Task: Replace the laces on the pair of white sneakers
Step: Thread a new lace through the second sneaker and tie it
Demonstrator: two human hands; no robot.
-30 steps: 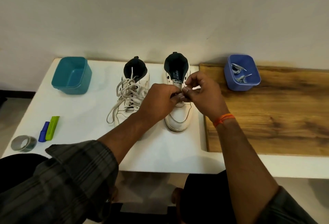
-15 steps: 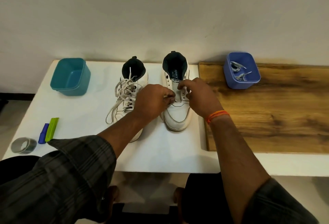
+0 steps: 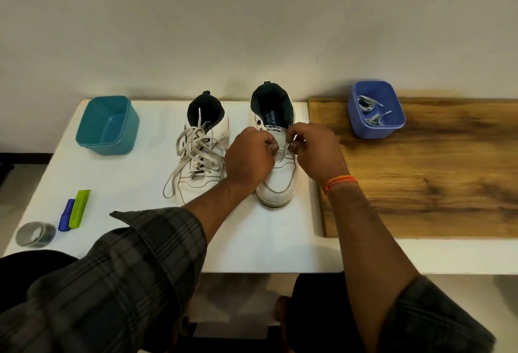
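Note:
Two white high-top sneakers stand side by side on the white table (image 3: pixel 260 243), toes toward me. The left sneaker (image 3: pixel 208 174) carries loosened off-white laces (image 3: pixel 193 146) that trail onto the table. Both hands are on the right sneaker (image 3: pixel 277 188), over its tongue. My left hand (image 3: pixel 249 156) has its fingers curled at the left eyelet row. At the right eyelet row, my right hand (image 3: pixel 314 150) pinches with fingertips. No lace shows on this shoe; what the fingertips hold is hidden.
A blue tub (image 3: pixel 375 129) with grey laces (image 3: pixel 370 111) sits on a wooden board (image 3: pixel 434 184) at the right. A teal tub (image 3: pixel 109 141) stands at the back left. Front left lie a tape roll (image 3: pixel 35 235), a blue marker (image 3: pixel 66 215) and a green marker (image 3: pixel 79 208).
My hands were joined, pinching something together above the right sneaker. They have lowered and parted, each now at one side of the tongue.

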